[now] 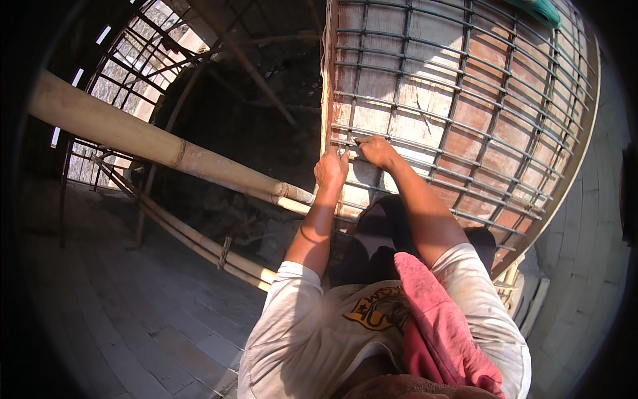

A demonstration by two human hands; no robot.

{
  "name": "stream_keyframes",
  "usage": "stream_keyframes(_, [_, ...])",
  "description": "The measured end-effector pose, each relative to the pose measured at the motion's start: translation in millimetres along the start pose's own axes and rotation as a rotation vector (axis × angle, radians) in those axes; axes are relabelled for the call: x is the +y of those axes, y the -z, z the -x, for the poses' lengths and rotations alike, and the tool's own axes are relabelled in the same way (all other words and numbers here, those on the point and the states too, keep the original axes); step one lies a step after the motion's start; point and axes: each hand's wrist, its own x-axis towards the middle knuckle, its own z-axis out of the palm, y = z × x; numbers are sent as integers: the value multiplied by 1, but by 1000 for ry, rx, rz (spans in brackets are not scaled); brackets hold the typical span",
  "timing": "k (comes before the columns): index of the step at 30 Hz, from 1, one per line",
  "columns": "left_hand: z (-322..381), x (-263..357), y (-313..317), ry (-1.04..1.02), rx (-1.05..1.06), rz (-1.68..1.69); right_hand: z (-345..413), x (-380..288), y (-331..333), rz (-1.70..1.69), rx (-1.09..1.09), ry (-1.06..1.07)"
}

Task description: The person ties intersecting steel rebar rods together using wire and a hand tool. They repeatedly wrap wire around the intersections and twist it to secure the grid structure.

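My left hand (331, 168) is at the left edge of a steel rebar grid (438, 119), its thumb and fingers up against the bars near a crossing. Just right of it, my right hand (376, 151) is curled with its knuckles up. A slim dark tip shows at its fingers, part of a small tool or wire; the rest is hidden in the fist. The grid lies over worn red-and-white formwork boards (369, 104) with a raised wooden edge board (326, 75) on the left. My knees in dark trousers (384, 224) are at the grid's near side.
Thick bamboo poles (224, 169) run in from the left towards the formwork. Beyond the edge board is a deep, dark drop (269, 99). Thinner bamboo rails (199, 242) cross lower left. A teal object (541, 12) lies on the grid's far right. A pink cloth (438, 309) hangs over my shirt.
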Motion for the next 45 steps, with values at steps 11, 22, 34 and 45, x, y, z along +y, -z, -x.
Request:
stream_keyframes(11, [-40, -11, -6, -61, -236, 5, 11, -46, 11, -441, 168, -426])
stream_keyframes(22, [-42, -37, -11, -361, -280, 290, 21, -95, -5, -359, 316, -554])
stream_keyframes(34, [-4, -27, -25, 366, -689, 1781, -7, -77, 17, -78, 185, -433])
stream_keyframes(45, [-18, -24, 2, -51, -219, 513, -4, -49, 7, -490, 231, -733])
